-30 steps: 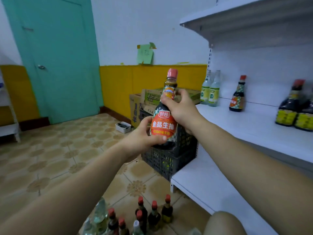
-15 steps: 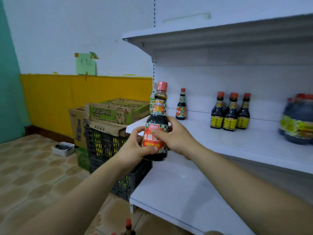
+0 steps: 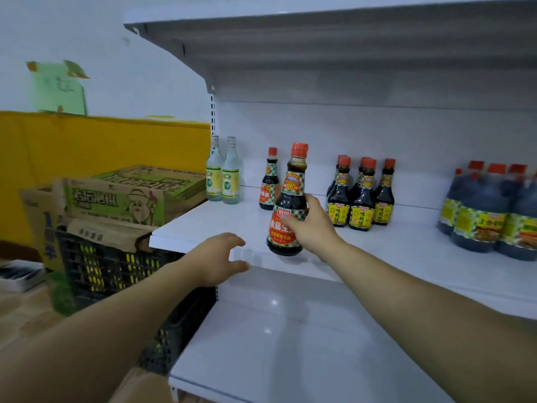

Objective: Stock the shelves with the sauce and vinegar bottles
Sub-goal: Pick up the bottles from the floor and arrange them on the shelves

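- One glossy, red-capped sauce bottle (image 3: pixel 286 210) upright at the front edge of the smooth white shelf (image 3: pixel 191 228), right grip (image 3: pixel 312 225) curled round it.
- Off the bottle now, left grip (image 3: pixel 220 257) spread empty before the shelf.

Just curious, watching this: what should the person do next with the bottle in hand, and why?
Probably carry it further in and set it down beside the small checked-label bottle. The right hand grips the soy sauce bottle just at the shelf's front edge; the left hand holds nothing.
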A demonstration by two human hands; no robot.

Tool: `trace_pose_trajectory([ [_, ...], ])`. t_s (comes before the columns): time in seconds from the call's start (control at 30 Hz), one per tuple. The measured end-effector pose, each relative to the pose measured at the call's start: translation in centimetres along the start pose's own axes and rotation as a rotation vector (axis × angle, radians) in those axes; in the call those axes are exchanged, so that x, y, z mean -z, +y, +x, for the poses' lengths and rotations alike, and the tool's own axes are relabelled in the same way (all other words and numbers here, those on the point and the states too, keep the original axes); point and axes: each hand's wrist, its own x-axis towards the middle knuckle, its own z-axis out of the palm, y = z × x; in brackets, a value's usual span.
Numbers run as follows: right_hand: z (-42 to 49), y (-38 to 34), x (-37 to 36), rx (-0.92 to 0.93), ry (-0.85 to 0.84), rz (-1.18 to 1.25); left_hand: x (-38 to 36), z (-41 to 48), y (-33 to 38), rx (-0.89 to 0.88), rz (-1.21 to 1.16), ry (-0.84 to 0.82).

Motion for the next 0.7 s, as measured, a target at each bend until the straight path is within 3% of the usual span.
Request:
trace_pose_trajectory([
  [0.47,10.6,8.7,-1.9,-0.008,0.069,-0.062,-4.7,14.4,-0.9,0.15,0.215,-0.215],
  [0.7,16.4,11.4,-3.2,-0.021,0.088,-0.106,-6.2,17.3,-2.5,0.178,0.321,-0.262],
])
